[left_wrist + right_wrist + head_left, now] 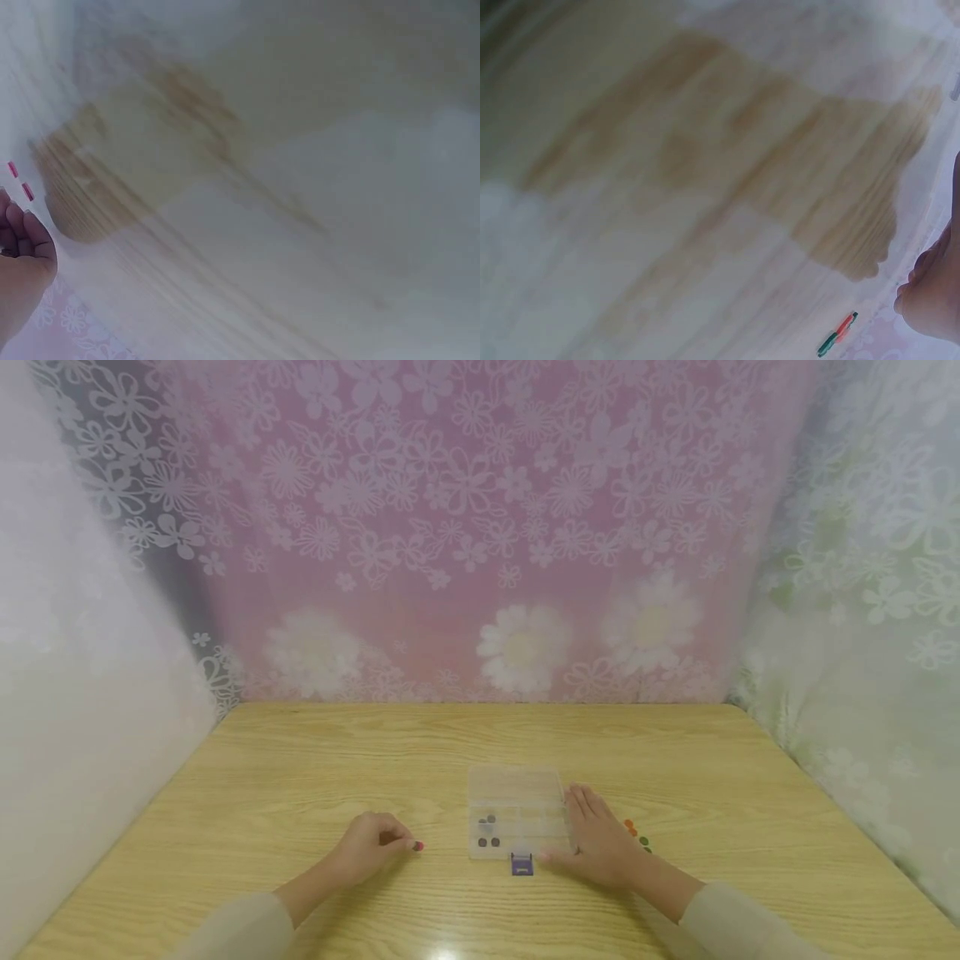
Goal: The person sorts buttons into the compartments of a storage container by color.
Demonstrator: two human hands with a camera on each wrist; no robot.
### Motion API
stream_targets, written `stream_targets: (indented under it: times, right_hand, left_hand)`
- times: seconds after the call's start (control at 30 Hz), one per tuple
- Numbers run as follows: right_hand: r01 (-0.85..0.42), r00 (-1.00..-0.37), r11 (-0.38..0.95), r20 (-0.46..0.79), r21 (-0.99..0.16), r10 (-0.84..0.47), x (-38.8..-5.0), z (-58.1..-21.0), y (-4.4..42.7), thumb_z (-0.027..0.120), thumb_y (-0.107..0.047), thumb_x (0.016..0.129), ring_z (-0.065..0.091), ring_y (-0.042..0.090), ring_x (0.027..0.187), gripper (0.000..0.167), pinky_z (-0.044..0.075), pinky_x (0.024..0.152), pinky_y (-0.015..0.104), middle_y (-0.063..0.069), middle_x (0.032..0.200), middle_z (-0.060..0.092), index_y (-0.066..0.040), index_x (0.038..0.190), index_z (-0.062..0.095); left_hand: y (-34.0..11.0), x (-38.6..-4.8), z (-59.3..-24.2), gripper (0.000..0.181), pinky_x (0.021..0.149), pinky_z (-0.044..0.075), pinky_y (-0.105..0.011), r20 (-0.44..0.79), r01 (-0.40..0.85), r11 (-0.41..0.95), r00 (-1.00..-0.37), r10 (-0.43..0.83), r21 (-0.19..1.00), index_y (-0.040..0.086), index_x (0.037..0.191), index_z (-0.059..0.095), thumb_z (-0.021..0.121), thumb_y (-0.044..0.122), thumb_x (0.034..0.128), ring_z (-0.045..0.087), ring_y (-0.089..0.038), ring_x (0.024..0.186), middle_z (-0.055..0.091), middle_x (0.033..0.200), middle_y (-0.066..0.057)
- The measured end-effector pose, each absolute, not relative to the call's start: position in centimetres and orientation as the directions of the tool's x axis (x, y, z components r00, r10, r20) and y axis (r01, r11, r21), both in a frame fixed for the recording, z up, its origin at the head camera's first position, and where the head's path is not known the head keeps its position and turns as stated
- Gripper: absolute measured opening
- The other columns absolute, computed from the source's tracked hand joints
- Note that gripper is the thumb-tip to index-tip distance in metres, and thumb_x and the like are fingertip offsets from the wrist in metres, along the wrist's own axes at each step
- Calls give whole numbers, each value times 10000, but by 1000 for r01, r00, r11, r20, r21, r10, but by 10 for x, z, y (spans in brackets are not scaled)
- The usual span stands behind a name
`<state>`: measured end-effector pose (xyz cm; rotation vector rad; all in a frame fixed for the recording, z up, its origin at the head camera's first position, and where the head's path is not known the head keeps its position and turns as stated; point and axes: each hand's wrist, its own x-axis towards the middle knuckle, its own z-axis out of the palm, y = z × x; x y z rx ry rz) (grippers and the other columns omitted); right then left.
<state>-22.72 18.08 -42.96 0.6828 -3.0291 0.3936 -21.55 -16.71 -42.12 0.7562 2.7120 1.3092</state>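
The left hand (pixel 372 847) has its thumb and forefinger together at a small pink piece (pixel 421 846) and appears to pinch it. In the left wrist view the curled fingers of the left hand (pixel 25 251) show near two pink pieces (pixel 28 191). A clear divided box (pixel 513 770) stands between the hands, its lid raised at the back and a purple latch (pixel 522 865) in front. Several dark round pieces (pixel 483 842) lie in its left compartments. Along the box's right side rests the right hand (pixel 602 847), fingers extended; the right wrist view catches the right hand (pixel 935 292) only partly.
Orange pieces (pixel 629 827) and green pieces (pixel 644 841) lie on the wooden table (pixel 360 739) to the right of the right hand. Green and red pieces (pixel 838 334) show in the right wrist view too. Flowered curtains (pixel 450 552) hang behind and at the sides.
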Motion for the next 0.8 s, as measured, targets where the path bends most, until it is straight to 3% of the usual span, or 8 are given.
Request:
stream_targets:
  times: [0.3, 0.57, 0.8]
  right_hand:
    - [-423, -906, 879, 74, -221, -418, -229, -432, 183, 461, -689, 823, 160, 432, 1397, 1038, 192, 1138, 527, 307, 1491, 182, 126, 1412, 206]
    - [-415, -908, 876, 49, -248, -416, -227, -430, 182, 455, -689, 827, 129, 427, 1406, 1038, 169, 1145, 527, 298, 1502, 147, 112, 1425, 176]
    - [-416, -907, 874, 49, -250, -418, -226, -428, 181, 461, -674, 834, 131, 430, 1404, 1028, 166, 1146, 525, 303, 1500, 148, 121, 1420, 178]
  left_hand:
    - [-158, -218, -419, 150, 723, 550, -209, 171, 406, 463, -867, 468, 788, -9, 867, 690, 607, 115, 880, 672, -189, 796, 699, 869, -122]
    - [-148, -221, -419, 128, 684, 511, -156, 164, 384, 484, -885, 436, 786, 5, 842, 692, 615, 102, 875, 624, -112, 728, 661, 811, -72]
    - [-137, -222, -415, 144, 585, 490, -163, 180, 392, 474, -884, 431, 789, -2, 867, 694, 607, 111, 884, 572, -84, 652, 669, 851, -109]
